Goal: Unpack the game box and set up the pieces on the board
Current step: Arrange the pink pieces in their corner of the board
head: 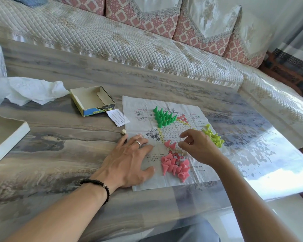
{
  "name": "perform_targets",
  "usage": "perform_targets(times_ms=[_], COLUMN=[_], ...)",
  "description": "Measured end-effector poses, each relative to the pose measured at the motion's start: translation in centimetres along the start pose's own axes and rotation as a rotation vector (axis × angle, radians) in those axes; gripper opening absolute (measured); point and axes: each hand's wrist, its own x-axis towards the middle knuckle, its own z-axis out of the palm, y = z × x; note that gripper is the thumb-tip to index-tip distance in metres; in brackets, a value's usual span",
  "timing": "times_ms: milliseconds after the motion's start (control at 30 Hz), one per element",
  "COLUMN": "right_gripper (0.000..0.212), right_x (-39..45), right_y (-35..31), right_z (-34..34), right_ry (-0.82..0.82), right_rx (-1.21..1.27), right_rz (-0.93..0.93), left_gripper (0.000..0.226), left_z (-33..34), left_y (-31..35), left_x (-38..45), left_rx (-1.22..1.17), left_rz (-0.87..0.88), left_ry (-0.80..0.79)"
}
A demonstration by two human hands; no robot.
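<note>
Left hand (129,159) flat on board (191,116) | right hand (198,147) curled, possibly pinching

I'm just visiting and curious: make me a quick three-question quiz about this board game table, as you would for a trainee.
1. True or false: the green pieces stand upright on the paper board.
2. Which hand lies flat on the board's edge? A) left hand B) right hand
3. Fill in: the pile of pieces lying tumbled nearest the person is ____.

Key
1. True; they stand packed in one corner of the star.
2. A; the right hand is raised over the board's middle, fingers curled, beside the yellow pieces.
3. Pink.
</note>
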Motion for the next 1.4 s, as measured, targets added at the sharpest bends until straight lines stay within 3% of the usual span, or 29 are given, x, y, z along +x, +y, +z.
perform_targets(times_ms=[67,267,467,667,767,1033,1400], right_gripper=[0.007,0.025,0.019,0.004,0.012,0.008,0.004], right_x=[-1.1,-4.0,-4.0,-4.3,-4.0,-1.7,-0.9], right_y=[0.7,1.9,2.2,2.7,3.0,1.9,1.7], right_z=[-0.6,-0.5,0.5,-0.2,-0.7,0.1,1.9], right_ry=[0.021,-0.146,-0.044,-0.067,-0.018,0.209,0.144], right_rx=[-0.01,-0.086,-0.106,-0.113,-0.106,0.156,0.152], right_rz=[-0.013,-0.106,-0.108,-0.092,-0.074,0.01,0.053], left_gripper=[0.069,0.07,0.07,0.069,0.069,0.069,0.075], left_z=[0.0,0.0,-0.1,-0.1,-0.1,-0.1,-0.2], left_y=[0.0,0.1,0.3,0.2,0.2,0.3,0.2], left_x=[0.0,0.1,0.1,0.1,0.1,0.0,0.1], left_rx=[-0.001,-0.002,-0.01,-0.012,-0.017,-0.018,0.006], left_rz=[0.004,0.016,0.017,0.016,0.016,0.016,0.016], left_ry=[0.001,0.015,0.021,0.019,0.016,0.02,0.031])
